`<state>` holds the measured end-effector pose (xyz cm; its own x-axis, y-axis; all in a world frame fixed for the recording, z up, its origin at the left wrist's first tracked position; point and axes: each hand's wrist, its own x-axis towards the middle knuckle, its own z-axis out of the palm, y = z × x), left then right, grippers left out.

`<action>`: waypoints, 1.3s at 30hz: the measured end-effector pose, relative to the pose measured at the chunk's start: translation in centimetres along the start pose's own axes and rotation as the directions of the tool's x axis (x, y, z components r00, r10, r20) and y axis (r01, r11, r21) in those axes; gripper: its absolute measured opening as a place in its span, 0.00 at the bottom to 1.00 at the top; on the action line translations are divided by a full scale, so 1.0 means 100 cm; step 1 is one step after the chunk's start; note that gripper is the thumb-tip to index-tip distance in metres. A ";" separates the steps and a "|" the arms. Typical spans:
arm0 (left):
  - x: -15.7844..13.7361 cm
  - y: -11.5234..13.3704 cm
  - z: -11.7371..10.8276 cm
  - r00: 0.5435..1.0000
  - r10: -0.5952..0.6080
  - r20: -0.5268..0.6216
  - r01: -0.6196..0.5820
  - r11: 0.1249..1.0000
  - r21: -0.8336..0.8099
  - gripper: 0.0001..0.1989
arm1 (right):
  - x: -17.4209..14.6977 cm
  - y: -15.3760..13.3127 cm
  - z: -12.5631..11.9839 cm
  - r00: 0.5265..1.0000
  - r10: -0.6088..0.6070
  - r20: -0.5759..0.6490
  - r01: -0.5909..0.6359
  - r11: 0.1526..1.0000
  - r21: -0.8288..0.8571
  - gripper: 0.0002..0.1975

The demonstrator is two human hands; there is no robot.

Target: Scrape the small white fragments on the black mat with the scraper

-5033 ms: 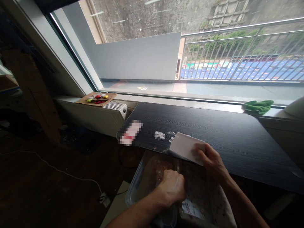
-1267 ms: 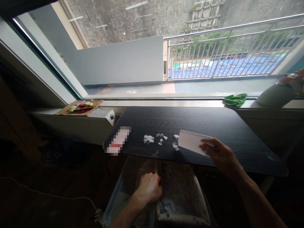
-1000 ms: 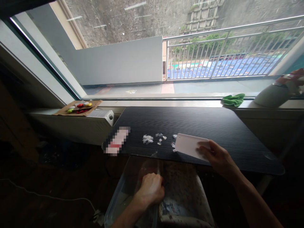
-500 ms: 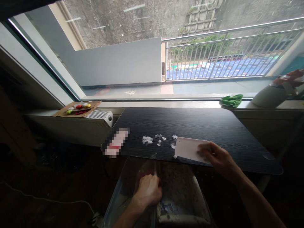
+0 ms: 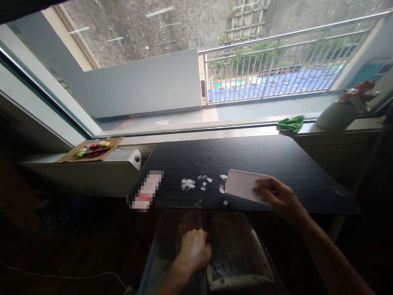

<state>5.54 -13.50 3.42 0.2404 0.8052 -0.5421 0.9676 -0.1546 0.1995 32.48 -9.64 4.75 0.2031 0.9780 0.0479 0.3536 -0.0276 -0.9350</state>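
In my right hand (image 5: 281, 198) is a flat white scraper (image 5: 245, 184) with rounded corners and a small hole, its left edge beside several white paper scraps (image 5: 222, 189) on the dark tabletop (image 5: 190, 157). One scrap (image 5: 225, 203) lies apart, close to the front edge. Farther left are a few loose scraps (image 5: 204, 184) and a small heap of scraps (image 5: 188, 184). Below the table edge, my left hand (image 5: 195, 248) is closed in a fist over a clear plastic bin (image 5: 153, 250); what its fingers grip is hidden.
A blurred-out pinkish strip (image 5: 147, 190) lies at the table's left end. On the window sill are a green cloth (image 5: 291, 124) and a rounded grey-white object (image 5: 336, 114). Cardboard with colourful items (image 5: 92, 149) rests by a white radiator (image 5: 124, 157). A white cable (image 5: 76, 277) crosses the floor.
The scraper has moved slightly up and away from the scrap near the front edge, which now lies free of it. My left hand stays closed at the bin. The camera view has shifted.
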 end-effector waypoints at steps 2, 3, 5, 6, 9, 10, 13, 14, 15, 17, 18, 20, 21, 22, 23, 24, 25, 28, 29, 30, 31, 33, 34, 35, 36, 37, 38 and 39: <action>0.001 -0.001 0.000 1.000 0.009 -0.005 -0.009 1.000 0.008 0.18 | 0.001 -0.003 0.003 1.000 -0.005 -0.002 0.005 1.000 0.010 0.13; 0.002 -0.001 0.001 1.000 0.012 -0.007 -0.011 1.000 0.013 0.18 | 0.001 -0.005 0.004 1.000 -0.007 0.007 0.007 1.000 -0.002 0.13; 0.003 -0.003 0.000 1.000 0.011 -0.004 -0.010 1.000 0.022 0.17 | 0.001 -0.010 0.006 0.999 -0.015 0.028 0.017 0.998 -0.064 0.12; 0.003 -0.003 0.000 1.000 0.007 0.000 -0.007 1.000 0.022 0.17 | 0.000 -0.013 0.006 0.999 -0.021 0.033 0.024 0.994 -0.103 0.11; 0.004 -0.006 0.000 1.000 0.002 0.008 -0.002 1.000 0.013 0.17 | -0.003 -0.020 0.004 0.999 -0.026 0.021 0.029 0.987 -0.160 0.11; 0.004 -0.006 -0.001 1.000 0.006 0.010 -0.007 1.000 0.010 0.17 | -0.004 -0.021 0.004 1.000 -0.024 0.011 0.025 0.987 -0.156 0.12; 0.006 -0.007 0.000 1.000 0.026 0.011 -0.026 1.000 0.014 0.17 | -0.006 -0.023 0.004 1.000 -0.013 -0.010 0.011 0.984 -0.179 0.12; 0.006 -0.007 0.000 0.999 0.032 0.012 -0.032 0.999 0.019 0.17 | -0.006 -0.024 0.005 1.000 -0.010 -0.008 0.009 0.980 -0.200 0.12; 0.006 -0.007 0.000 0.999 0.034 0.014 -0.035 0.999 0.024 0.17 | -0.007 -0.024 0.005 1.000 -0.008 -0.003 0.007 0.975 -0.221 0.11; 0.006 -0.007 0.000 0.999 0.034 0.020 -0.035 0.999 0.031 0.18 | -0.006 -0.025 0.005 1.000 -0.003 0.006 0.004 0.972 -0.235 0.10; 0.006 -0.008 -0.001 0.999 0.033 0.024 -0.034 0.999 0.034 0.18 | -0.006 -0.025 0.005 1.000 -0.001 0.003 0.001 0.974 -0.225 0.10; 0.006 -0.008 -0.001 0.999 0.034 0.030 -0.035 0.999 0.039 0.18 | -0.004 -0.024 0.005 1.000 0.007 -0.018 -0.010 0.982 -0.191 0.11; 0.006 -0.008 -0.002 0.999 0.036 0.031 -0.038 0.998 0.043 0.18 | -0.003 -0.022 0.005 0.999 0.012 -0.030 -0.017 0.986 -0.168 0.11; 0.006 -0.008 -0.002 0.999 0.039 0.033 -0.040 0.998 0.047 0.19 | -0.002 -0.021 0.005 0.999 0.018 -0.038 -0.023 0.989 -0.144 0.11; 0.006 -0.008 -0.002 0.999 0.039 0.036 -0.041 0.998 0.050 0.19 | -0.001 -0.018 0.005 0.999 0.025 -0.044 -0.030 0.992 -0.124 0.11; 0.005 -0.007 -0.003 0.999 0.039 0.037 -0.041 0.998 0.049 0.19 | -0.001 -0.016 0.005 0.998 0.033 -0.048 -0.038 0.994 -0.107 0.11; 0.005 -0.007 -0.003 0.999 0.038 0.036 -0.040 0.998 0.045 0.19 | 0.000 -0.013 0.005 0.998 0.042 -0.047 -0.046 0.995 -0.091 0.10; 0.004 -0.007 -0.005 0.999 0.026 0.046 -0.027 0.999 0.030 0.20 | 0.000 -0.003 0.003 0.996 0.088 0.008 -0.088 0.996 -0.028 0.11; 0.003 -0.006 -0.007 0.998 0.023 0.052 -0.025 0.999 0.027 0.20 | -0.001 0.000 0.002 0.994 0.104 0.030 -0.104 0.995 -0.002 0.11; 0.003 -0.006 -0.008 0.998 0.020 0.058 -0.022 0.999 0.025 0.19 | -0.001 0.003 0.001 0.992 0.119 0.043 -0.120 0.993 0.020 0.12; 0.003 -0.006 -0.009 0.998 0.017 0.064 -0.018 1.000 0.023 0.20 | -0.001 0.007 0.000 0.990 0.131 0.043 -0.133 0.990 0.035 0.12; 0.002 -0.005 -0.010 0.998 0.020 0.066 -0.021 1.000 0.016 0.20 | -0.002 0.012 -0.002 0.989 0.150 0.014 -0.150 0.987 0.048 0.13; 0.002 -0.005 -0.011 0.998 0.021 0.065 -0.022 1.000 0.015 0.20 | -0.002 0.014 -0.002 0.988 0.157 0.007 -0.157 0.986 0.052 0.13; 0.003 -0.005 -0.011 0.998 0.021 0.064 -0.023 1.000 0.017 0.20 | -0.003 0.015 -0.002 0.987 0.161 0.011 -0.161 0.985 0.057 0.13; 0.003 -0.005 -0.010 0.998 0.021 0.063 -0.023 1.000 0.021 0.20 | -0.003 0.016 -0.001 0.986 0.162 0.026 -0.164 0.984 0.065 0.13; 0.003 -0.005 -0.009 0.998 0.022 0.061 -0.023 0.999 0.024 0.20 | -0.004 0.017 -0.001 0.985 0.163 0.050 -0.167 0.983 0.073 0.13; 0.003 -0.005 -0.008 0.998 0.022 0.058 -0.023 0.999 0.025 0.19 | -0.005 0.016 0.000 0.984 0.163 0.077 -0.170 0.982 0.083 0.13; 0.004 -0.006 -0.007 0.998 0.022 0.054 -0.023 0.999 0.022 0.19 | -0.007 0.016 0.000 0.981 0.163 0.106 -0.173 0.981 0.092 0.13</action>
<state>5.01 -12.71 3.72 0.2652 0.7697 -0.5808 0.9633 -0.1859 0.1935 32.90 -10.32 3.23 0.1602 0.9768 -0.1423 0.2276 -0.1768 -0.9576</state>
